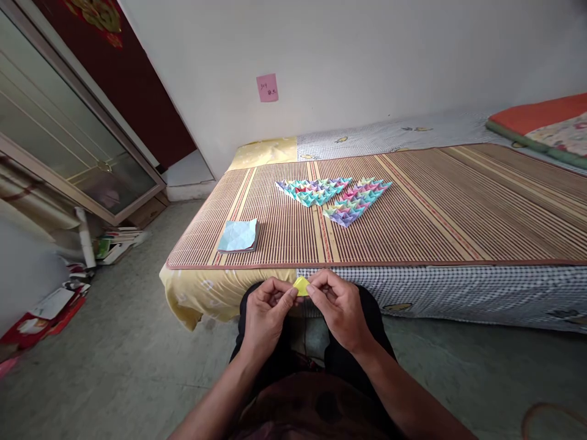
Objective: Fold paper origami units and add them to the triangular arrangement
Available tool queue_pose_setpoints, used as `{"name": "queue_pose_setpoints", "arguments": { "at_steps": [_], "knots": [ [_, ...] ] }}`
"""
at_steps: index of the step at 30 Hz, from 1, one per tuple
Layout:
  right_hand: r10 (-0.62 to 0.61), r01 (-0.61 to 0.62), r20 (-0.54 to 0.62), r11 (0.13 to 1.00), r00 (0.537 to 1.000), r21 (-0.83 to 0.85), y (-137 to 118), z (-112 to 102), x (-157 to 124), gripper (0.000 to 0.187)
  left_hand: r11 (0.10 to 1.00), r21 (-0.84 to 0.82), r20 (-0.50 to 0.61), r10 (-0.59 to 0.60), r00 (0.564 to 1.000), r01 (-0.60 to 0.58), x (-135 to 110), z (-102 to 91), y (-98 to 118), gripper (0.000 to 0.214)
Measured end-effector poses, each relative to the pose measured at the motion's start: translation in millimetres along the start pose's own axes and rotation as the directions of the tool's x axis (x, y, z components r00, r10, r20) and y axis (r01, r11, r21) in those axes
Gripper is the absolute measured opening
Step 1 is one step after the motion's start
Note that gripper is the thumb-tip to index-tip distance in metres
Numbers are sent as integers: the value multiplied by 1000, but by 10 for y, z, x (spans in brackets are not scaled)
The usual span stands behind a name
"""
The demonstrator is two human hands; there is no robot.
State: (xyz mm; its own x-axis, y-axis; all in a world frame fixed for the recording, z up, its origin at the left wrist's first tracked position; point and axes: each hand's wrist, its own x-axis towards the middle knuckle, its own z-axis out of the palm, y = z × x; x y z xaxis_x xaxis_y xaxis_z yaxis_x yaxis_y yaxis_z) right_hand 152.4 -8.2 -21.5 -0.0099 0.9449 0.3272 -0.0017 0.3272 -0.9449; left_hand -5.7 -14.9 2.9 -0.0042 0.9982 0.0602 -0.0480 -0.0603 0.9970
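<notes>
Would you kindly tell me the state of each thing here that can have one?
Yellow paper: folded
Left hand: pinching the paper's left side
Right hand: pinching its right side
Striped mat: spread on the bed
Paper stack: lying flat, top sheet creased
Left paper assembly: lying on the mat
Right paper assembly: lying on the mat
Pink note: stuck to the wall
Bedding: folded
</notes>
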Motion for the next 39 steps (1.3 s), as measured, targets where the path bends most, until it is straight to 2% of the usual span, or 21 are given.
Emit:
{"name": "queue_pose_setpoints", "arguments": {
  "at_steps": [6, 10, 17, 25, 30, 31, 34, 36, 39],
  "knots": [
    [-1, 0, -18, 1000, 1000, -21, 29, 36, -8, 17, 998, -61, -32, -14, 999, 12, -6, 16, -32, 30],
    [-17, 17, -16, 999, 1000, -41, 11, 31, -10, 18, 999, -39, -32, -21, 999, 20, -9, 20, -42, 30],
    [-88, 84, -32, 991, 996, -104, -3, 38, -13, 17, 999, -29, -34, 30, 999, -31, -10, 28, -26, 27],
    [-167, 157, -51, 973, 985, -169, 14, 41, -34, 15, 975, 204, -29, 91, 995, -83, -19, -21, -43, 13],
    [-165, 154, -48, 971, 985, -181, 41, 33, -36, 6, 884, 431, 38, 186, 982, -184, -25, -43, -47, 18],
    [-153, 142, -50, 974, 987, -175, 47, 32, -34, 2, 868, 451, 42, 212, 976, -208, -25, -42, -43, 18],
    [-131, 123, -38, 978, 991, -171, 61, 33, -29, 7, 852, 458, 21, 275, 961, -254, -20, -29, -29, 15],
    [-161, 156, -13, 970, 987, -185, 66, 37, -24, 7, 869, 433, -12, 271, 962, -239, -13, -20, -23, 12],
    [-272, 268, 20, 931, 962, -248, 73, 44, -18, 9, 934, 333, -54, 156, 986, -130, 6, -16, -28, 13]
  ]
}}
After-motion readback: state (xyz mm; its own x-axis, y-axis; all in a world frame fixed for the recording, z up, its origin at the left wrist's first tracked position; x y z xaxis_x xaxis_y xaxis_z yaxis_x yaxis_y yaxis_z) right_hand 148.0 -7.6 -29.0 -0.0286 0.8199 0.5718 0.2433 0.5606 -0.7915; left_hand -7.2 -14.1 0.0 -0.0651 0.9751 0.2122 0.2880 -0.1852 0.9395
